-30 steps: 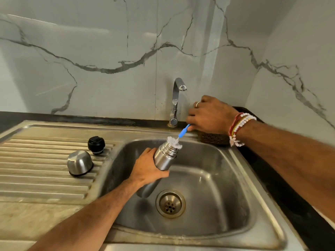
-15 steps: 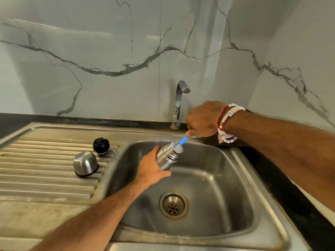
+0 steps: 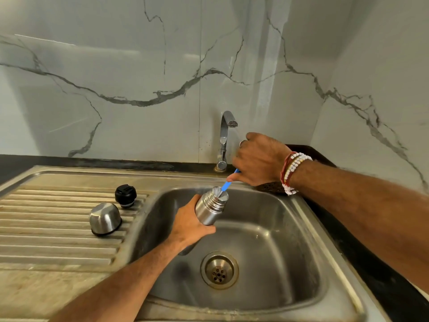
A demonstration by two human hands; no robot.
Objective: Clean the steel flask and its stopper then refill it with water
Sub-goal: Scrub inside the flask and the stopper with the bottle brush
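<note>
My left hand grips the steel flask by its body, tilted over the sink basin with its open threaded mouth pointing up and right. My right hand is closed on the blue handle of a bottle brush; white bristles show just at the flask's mouth, the rest of the brush head is inside. The black stopper and the steel cup lid, upside down, rest on the ribbed drainboard to the left.
A chrome tap stands behind the basin, no water running from it. The drain lies at the basin's bottom. A dark scrubber sits on the rim under my right wrist. Marble wall behind, black counter on the right.
The brush head, out at the flask's mouth a second ago, has gone down inside the flask; my right hand dipped toward the mouth and has lifted slightly again.
</note>
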